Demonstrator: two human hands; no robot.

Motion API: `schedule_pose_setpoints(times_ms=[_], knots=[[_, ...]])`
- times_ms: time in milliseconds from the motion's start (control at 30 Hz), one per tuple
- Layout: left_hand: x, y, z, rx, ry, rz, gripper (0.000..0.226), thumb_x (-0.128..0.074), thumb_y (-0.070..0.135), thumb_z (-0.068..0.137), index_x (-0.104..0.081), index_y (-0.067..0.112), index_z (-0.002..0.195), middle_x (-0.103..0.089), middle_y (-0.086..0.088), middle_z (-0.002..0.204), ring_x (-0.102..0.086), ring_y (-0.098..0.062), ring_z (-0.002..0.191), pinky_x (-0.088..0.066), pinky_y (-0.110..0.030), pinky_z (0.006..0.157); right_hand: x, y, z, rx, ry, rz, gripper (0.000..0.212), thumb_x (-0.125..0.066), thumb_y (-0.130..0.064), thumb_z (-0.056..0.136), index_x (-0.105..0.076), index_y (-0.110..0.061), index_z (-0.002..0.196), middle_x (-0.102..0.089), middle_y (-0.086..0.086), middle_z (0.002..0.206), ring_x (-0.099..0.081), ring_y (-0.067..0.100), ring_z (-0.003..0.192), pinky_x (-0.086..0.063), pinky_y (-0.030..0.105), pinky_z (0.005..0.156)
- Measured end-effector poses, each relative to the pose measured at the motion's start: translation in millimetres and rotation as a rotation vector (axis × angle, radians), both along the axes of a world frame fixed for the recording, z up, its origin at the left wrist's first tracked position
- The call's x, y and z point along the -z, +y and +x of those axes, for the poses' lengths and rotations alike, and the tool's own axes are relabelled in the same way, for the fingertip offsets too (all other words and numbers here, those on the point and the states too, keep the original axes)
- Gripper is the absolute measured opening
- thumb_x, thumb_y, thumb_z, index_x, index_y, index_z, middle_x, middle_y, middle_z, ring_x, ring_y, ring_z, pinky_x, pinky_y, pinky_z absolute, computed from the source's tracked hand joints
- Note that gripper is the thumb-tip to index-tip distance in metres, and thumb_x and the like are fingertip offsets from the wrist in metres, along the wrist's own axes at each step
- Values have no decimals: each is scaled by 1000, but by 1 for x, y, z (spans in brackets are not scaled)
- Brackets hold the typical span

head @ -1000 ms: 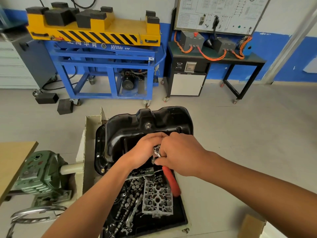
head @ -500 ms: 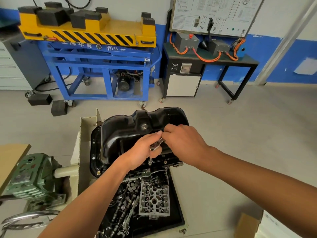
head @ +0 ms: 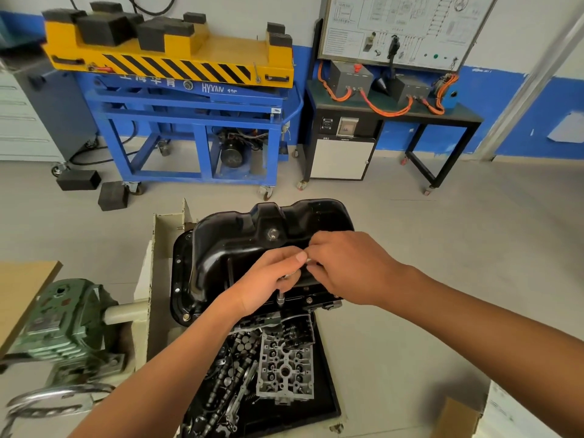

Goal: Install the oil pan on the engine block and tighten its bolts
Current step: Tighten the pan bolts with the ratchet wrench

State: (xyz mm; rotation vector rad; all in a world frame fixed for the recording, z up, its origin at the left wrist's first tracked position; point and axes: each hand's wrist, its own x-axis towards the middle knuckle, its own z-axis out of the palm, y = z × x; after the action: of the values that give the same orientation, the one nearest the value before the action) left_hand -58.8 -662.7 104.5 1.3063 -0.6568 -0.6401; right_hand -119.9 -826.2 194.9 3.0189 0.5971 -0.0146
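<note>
1. Grey workshop floor fills the head view. A blue steel lift cart with a yellow, black-striped top (head: 189, 121) stands at upper left. A black table carrying grey boxes and orange cables (head: 442, 113) stands at upper right, under a white wiring-diagram board (head: 404, 23).
2. At frame centre sits the glossy black stamped-steel oil pan (head: 227, 248), dome side up. Its flat flange runs along the left and near edges, with small silver bolt heads (head: 186, 317) showing in the flange holes.
3. The left hand (head: 268, 279) lies over the pan's near side, fingers curled round a short chrome socket tool (head: 280, 300). The tool's shaft stands upright, its lower end touching the near flange.
4. The right hand (head: 350, 267) reaches in from the right, fingertips drawn together and pinching the tool's silvery upper end just beside the left thumb.
5. Below the pan, at lower centre, a black plastic tray (head: 325, 399) holds a bare aluminium cylinder head (head: 284, 374), a black cylindrical oil filter (head: 297, 333) and loose dark metal parts.
6. A green cast-metal gearbox (head: 63, 324) sits at lower left, beside a cream-painted stand (head: 158, 279).
</note>
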Motion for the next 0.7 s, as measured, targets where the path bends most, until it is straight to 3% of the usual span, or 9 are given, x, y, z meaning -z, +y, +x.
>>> schedule_pose_setpoints(times_ms=[100, 233, 300, 367, 500, 600, 700], knots=[[1, -3, 0, -89, -38, 44, 27, -49, 24, 103, -64, 1, 105, -37, 7, 54, -30, -8, 50, -32, -18, 55, -8, 1, -3, 48, 55, -25, 31, -44, -35, 103, -69, -18, 96, -63, 1, 89, -61, 23, 78, -49, 36, 65], [-1, -8, -2, -160, -19, 59, 25, -44, 13, 105, -67, 6, 96, -47, -11, 66, -40, -22, 58, -33, -26, 58, -5, 7, -10, 95, 156, 57, 48, -52, -44, 97, -53, -21, 56, -50, -5, 54, -49, 13, 50, -39, 28, 50], [-1, -10, -4, -144, -25, 63, 25, -45, 12, 105, -67, 9, 93, -56, -12, 75, -50, -25, 68, -40, -24, 62, 1, 17, -13, 87, 230, 146, 56, -53, -44, 97, -45, -22, 46, -44, -7, 46, -43, 7, 44, -31, 26, 47], [-2, -11, -6, -102, -36, 66, 23, -47, 8, 103, -69, 8, 97, -67, 0, 82, -62, -11, 77, -47, -17, 70, 9, 31, -15, 73, 273, 226, 58, -52, -40, 99, -43, -26, 44, -42, -10, 45, -41, 3, 45, -32, 24, 50], [-4, -3, -1, -23, -19, 73, 25, -46, 4, 101, -71, 6, 102, -72, -3, 96, -67, -13, 92, -50, -22, 82, 20, 48, -20, 71, 330, 387, 53, -47, -34, 104, -48, -30, 52, -49, -11, 53, -44, 1, 50, -52, 34, 63], [-6, 1, -1, -8, 16, 95, 25, -46, 7, 102, -71, 9, 101, -71, 4, 84, -66, -7, 81, -48, -17, 73, 24, 48, -24, 70, 384, 441, 55, -42, -39, 105, -48, -27, 52, -54, -4, 54, -49, 8, 48, -56, 45, 68], [-3, -2, -2, -57, 37, 118, 23, -47, 9, 102, -70, 10, 101, -63, 11, 68, -58, -1, 65, -44, -13, 64, 26, 47, -26, 67, 450, 440, 59, -43, -48, 103, -47, -22, 50, -50, -1, 48, -45, 10, 42, -54, 46, 61]])
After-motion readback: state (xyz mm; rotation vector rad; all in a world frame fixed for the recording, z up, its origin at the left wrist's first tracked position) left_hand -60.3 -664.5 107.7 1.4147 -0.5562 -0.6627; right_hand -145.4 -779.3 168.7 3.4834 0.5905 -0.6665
